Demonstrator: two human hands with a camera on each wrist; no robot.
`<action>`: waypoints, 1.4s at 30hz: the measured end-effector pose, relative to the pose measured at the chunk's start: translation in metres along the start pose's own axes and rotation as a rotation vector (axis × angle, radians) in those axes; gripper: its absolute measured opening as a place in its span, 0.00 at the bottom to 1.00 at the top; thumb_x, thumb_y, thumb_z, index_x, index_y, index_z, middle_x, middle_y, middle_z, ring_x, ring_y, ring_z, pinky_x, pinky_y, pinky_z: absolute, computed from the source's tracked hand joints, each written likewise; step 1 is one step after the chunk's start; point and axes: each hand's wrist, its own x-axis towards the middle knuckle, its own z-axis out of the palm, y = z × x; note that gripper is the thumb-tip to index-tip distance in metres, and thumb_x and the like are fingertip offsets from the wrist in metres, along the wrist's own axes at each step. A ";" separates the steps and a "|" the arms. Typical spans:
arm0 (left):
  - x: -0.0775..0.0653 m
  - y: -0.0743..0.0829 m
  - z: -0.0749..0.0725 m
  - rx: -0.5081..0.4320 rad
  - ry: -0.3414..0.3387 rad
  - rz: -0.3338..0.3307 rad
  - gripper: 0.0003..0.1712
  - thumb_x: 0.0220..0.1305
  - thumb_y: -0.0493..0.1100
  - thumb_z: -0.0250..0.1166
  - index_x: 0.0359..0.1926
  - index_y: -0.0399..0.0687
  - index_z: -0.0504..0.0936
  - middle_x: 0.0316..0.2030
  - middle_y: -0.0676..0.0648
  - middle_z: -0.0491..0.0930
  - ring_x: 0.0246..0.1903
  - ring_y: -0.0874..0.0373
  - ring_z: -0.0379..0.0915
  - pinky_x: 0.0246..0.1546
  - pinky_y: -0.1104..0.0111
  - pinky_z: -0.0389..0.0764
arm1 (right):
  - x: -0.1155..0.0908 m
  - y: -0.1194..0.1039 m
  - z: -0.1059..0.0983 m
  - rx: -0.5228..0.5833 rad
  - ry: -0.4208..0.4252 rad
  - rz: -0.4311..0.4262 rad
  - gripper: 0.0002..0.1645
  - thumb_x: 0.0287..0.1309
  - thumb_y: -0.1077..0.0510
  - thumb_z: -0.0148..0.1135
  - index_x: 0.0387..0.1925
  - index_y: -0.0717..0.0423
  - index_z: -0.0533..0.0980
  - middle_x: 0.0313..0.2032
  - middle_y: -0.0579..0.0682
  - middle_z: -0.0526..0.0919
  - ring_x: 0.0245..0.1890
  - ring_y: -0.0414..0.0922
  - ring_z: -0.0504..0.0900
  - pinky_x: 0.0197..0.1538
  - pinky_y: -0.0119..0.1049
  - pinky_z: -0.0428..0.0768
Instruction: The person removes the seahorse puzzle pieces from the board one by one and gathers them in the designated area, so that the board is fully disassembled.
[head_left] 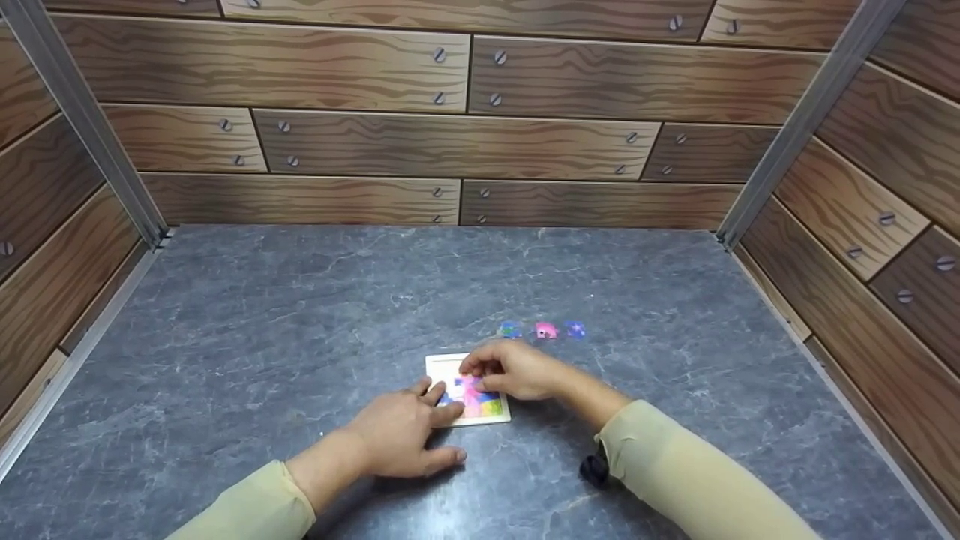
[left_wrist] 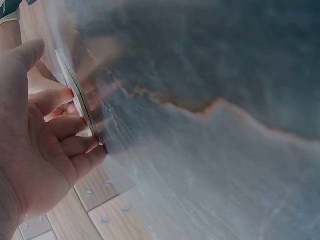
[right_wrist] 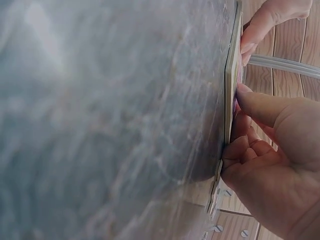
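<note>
A small pale puzzle board [head_left: 442,361] lies flat on the table, part of its surface covered by colourful pieces of a pink, blue and yellow picture. My left hand [head_left: 397,431] rests at the board's left side, fingers extended and touching its edge and the picture; the thumb lies apart on the table. Over the board's right part, my right hand [head_left: 525,371] has its fingers bent, thumb and forefinger pinching a pink puzzle piece [head_left: 470,384] at the picture. The right wrist view shows the right thumb [right_wrist: 260,106] low against the board [right_wrist: 231,85]; the fingers partly hide the piece.
Behind the board lie three loose puzzle pieces in a row: a blue-green one [head_left: 510,330], a pink one [head_left: 546,330] and a blue-purple one [head_left: 575,329]. The grey marbled table [head_left: 300,300] is bounded by wood-patterned walls [head_left: 360,142] with metal corner strips.
</note>
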 end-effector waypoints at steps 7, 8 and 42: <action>0.001 0.004 0.001 0.024 -0.007 0.008 0.41 0.72 0.74 0.57 0.77 0.60 0.74 0.72 0.27 0.69 0.71 0.29 0.66 0.63 0.42 0.78 | 0.000 -0.003 0.000 -0.007 0.008 0.002 0.14 0.70 0.66 0.66 0.54 0.60 0.85 0.42 0.48 0.85 0.41 0.37 0.78 0.49 0.35 0.79; 0.001 0.005 0.001 0.033 -0.005 0.010 0.41 0.72 0.74 0.57 0.77 0.60 0.75 0.71 0.27 0.69 0.71 0.28 0.67 0.64 0.42 0.77 | -0.001 -0.003 0.000 -0.011 0.010 0.002 0.14 0.70 0.67 0.65 0.54 0.60 0.85 0.41 0.48 0.85 0.41 0.37 0.78 0.48 0.35 0.79; 0.001 0.010 0.005 0.102 0.015 0.010 0.41 0.72 0.74 0.57 0.75 0.59 0.76 0.71 0.26 0.69 0.71 0.28 0.67 0.66 0.45 0.76 | -0.001 -0.007 0.003 0.011 0.079 0.001 0.13 0.63 0.71 0.68 0.49 0.62 0.85 0.38 0.53 0.86 0.37 0.38 0.79 0.44 0.33 0.79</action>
